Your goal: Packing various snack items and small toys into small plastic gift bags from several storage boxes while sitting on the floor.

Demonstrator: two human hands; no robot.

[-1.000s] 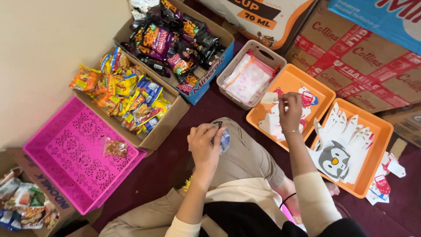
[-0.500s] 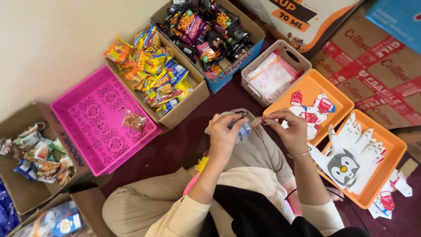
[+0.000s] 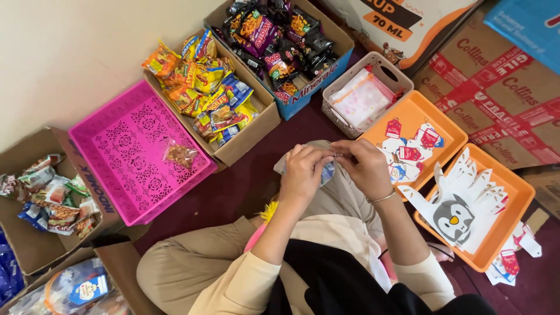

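Head view: left hand (image 3: 303, 172) and right hand (image 3: 364, 169) pinch small clear packet (image 3: 328, 170), mostly hidden; orange tray (image 3: 452, 135) right, pink basket (image 3: 99, 137) left.

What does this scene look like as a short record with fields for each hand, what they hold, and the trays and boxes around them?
left hand: grips a small clear packet over the lap
right hand: pinches the same packet's top edge, fingers meeting the left hand's
pink tray: left of the hands, one small snack bag inside
orange trays: nearer one holds small tags, farther one holds penguin cutouts
snack boxes: cardboard box of yellow packets, blue box of dark packets
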